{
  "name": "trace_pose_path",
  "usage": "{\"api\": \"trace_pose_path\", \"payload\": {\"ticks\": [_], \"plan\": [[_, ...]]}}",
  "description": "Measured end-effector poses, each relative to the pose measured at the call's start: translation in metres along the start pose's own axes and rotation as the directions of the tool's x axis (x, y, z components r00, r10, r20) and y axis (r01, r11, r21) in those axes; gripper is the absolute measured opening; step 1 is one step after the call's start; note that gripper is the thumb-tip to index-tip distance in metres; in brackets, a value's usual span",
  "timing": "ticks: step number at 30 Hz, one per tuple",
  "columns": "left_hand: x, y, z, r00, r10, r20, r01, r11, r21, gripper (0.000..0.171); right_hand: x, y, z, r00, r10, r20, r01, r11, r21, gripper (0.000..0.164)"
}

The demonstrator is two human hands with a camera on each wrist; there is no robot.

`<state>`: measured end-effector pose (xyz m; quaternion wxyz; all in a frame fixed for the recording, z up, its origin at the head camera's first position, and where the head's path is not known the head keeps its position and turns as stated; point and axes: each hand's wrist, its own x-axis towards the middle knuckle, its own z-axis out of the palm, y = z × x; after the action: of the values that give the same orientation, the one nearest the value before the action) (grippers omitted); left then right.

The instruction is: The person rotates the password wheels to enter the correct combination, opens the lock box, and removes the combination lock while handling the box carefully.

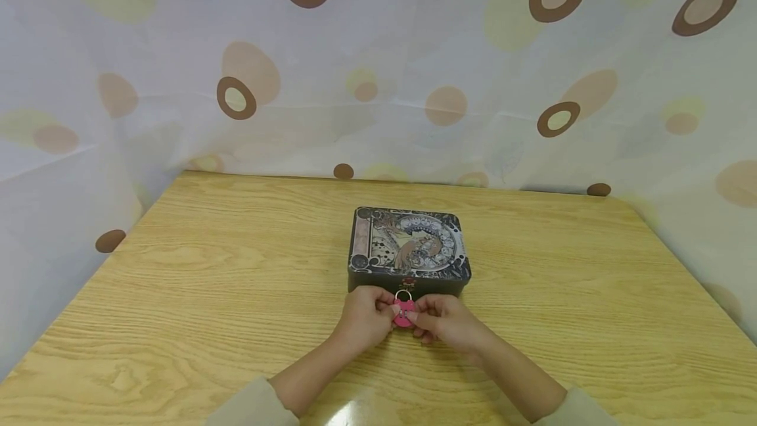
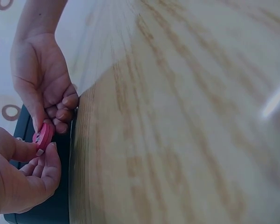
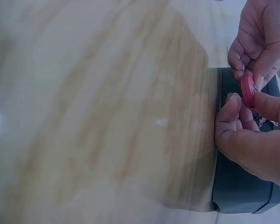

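A pink combination padlock (image 1: 404, 313) with a silver shackle is at the front of a dark, picture-lidded box (image 1: 414, 242), just below the box's clasp (image 1: 409, 282). Pinching the padlock from the left is my left hand (image 1: 368, 318), its thumb by the number dials. My right hand (image 1: 451, 324) pinches the other side, thumb on the padlock's face. In the left wrist view the padlock (image 2: 43, 136) shows edge-on between both hands' fingers. The right wrist view also has the padlock (image 3: 248, 90) between them. Whether the shackle passes through the clasp is too small to tell.
The box stands on a wood-grain table (image 1: 236, 268), its lid down. Behind the table hangs a pale sheet (image 1: 378, 71) with brown and yellow oval spots. Light glares off the table's front edge.
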<state>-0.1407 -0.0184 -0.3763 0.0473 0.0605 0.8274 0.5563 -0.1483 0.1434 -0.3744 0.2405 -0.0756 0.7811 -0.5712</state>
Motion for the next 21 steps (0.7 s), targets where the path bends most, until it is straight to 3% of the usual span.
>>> {"api": "trace_pose_path", "payload": {"ticks": [21], "plan": [[-0.0008,0.0011,-0.0005,1.000,0.016,-0.006,-0.016,0.999,0.032,0.009,0.0005,-0.0029,0.0022,1.000,0.030,0.000,-0.030,0.999,-0.021,0.022]]}}
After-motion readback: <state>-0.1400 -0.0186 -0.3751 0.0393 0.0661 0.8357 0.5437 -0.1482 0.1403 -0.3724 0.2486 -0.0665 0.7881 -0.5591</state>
